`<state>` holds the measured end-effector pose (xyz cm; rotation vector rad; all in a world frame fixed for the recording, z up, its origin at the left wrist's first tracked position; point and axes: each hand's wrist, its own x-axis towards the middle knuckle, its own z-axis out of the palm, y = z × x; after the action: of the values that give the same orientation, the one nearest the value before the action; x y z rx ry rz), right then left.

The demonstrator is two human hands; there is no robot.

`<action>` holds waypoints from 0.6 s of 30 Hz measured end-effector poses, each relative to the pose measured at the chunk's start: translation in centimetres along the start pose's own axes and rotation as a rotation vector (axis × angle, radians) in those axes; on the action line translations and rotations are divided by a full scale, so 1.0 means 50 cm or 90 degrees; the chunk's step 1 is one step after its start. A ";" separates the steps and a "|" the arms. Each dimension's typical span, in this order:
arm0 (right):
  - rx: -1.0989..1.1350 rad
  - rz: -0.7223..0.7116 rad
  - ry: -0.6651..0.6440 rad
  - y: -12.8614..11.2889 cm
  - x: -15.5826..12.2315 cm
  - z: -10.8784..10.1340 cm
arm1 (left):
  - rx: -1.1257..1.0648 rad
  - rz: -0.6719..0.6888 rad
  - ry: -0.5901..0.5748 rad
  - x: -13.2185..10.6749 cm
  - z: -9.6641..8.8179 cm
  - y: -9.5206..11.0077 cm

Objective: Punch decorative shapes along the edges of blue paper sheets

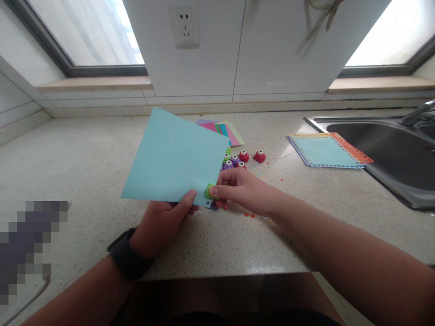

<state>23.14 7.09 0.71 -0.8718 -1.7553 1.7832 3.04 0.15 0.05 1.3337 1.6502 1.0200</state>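
A light blue sheet of paper (pixel 176 158) is tilted up above the counter. My left hand (pixel 168 215) pinches its lower edge, thumb on top and fingers behind. My right hand (pixel 243 188) grips a green craft punch (pixel 210 191) at the sheet's lower right corner, with the thumb pressed on it. A small dark punched mark shows near that corner, just below the punch. Behind my right hand stand several more craft punches in red (pixel 259 156), purple (pixel 234 160) and green, partly hidden by the sheet.
Coloured papers (pixel 234 134) lie behind the held sheet. To the right, a stack of sheets with punched borders (pixel 326 151) lies beside the metal sink (pixel 384 149). Tiny paper cut-outs (pixel 249 215) are scattered on the speckled counter (pixel 84 154). A socket (pixel 184 25) is on the wall.
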 end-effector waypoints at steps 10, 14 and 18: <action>0.049 0.009 -0.024 -0.004 0.003 0.005 | -0.015 0.004 -0.017 -0.001 -0.003 -0.008; 0.039 0.010 -0.030 -0.006 0.001 0.007 | -0.023 0.007 -0.026 -0.002 -0.004 -0.014; 0.021 -0.009 -0.003 -0.005 0.000 0.006 | -0.042 -0.004 -0.040 -0.001 -0.003 -0.018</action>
<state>22.88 6.91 0.93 -0.8399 -1.7272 1.8012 2.56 -0.04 -0.72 1.3036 1.5601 1.0096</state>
